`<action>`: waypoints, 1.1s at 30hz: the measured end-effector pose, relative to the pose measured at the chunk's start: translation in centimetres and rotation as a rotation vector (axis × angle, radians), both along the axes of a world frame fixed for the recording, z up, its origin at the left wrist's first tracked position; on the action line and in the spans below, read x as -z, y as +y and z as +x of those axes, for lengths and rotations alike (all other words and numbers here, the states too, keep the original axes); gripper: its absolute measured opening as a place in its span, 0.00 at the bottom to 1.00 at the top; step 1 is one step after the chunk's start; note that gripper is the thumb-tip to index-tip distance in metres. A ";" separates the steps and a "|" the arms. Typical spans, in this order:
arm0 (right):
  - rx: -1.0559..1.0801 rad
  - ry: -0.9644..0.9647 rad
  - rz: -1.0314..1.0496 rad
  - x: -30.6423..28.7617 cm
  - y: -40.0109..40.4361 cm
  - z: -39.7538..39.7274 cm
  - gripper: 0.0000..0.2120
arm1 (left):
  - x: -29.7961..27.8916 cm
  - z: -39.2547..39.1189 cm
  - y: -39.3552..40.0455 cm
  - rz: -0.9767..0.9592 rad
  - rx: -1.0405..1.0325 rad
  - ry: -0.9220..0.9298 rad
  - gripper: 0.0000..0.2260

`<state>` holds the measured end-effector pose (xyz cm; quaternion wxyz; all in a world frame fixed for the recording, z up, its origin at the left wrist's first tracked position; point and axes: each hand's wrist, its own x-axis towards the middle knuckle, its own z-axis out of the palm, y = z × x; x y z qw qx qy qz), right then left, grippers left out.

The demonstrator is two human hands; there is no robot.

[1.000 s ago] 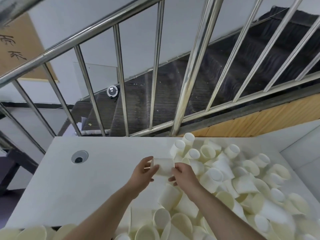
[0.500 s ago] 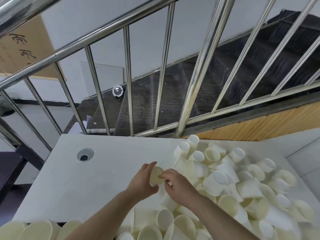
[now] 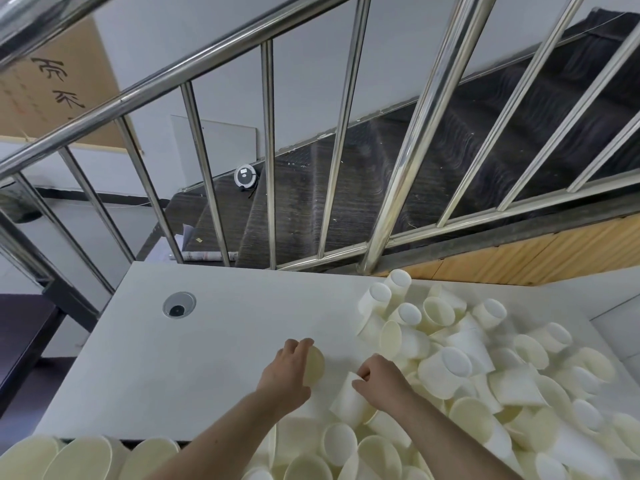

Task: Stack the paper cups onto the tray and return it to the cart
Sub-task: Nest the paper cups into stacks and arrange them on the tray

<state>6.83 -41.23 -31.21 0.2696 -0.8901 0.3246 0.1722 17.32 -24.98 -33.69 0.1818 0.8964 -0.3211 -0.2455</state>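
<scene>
Over on the left, the bare white tabletop (image 3: 145,358) with its round cable port (image 3: 179,304), and no tray or cart anywhere in view. Centre now: the left hand (image 3: 285,372) has its grip curled round a cream paper cup (image 3: 314,363), mouth facing right, while the right hand (image 3: 381,379) pinches the base of another cup (image 3: 348,398) lying on its side. To the right, the loose pile of cups (image 3: 485,368) sprawls unstacked, so I judge the stacking barely begun.
</scene>
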 end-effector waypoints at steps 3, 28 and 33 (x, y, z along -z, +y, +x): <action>0.041 -0.076 0.076 -0.1 0.0 0.2 0.05 | 0.0 0.2 0.0 -0.004 -0.013 0.003 0.36; -0.323 -0.063 -0.174 -0.8 1.7 0.9 0.41 | -0.9 -0.8 0.4 -0.033 0.088 -0.158 0.33; -0.274 -0.129 -0.144 -0.7 2.4 0.8 0.34 | -1.5 -0.8 0.5 -0.057 0.076 -0.153 0.30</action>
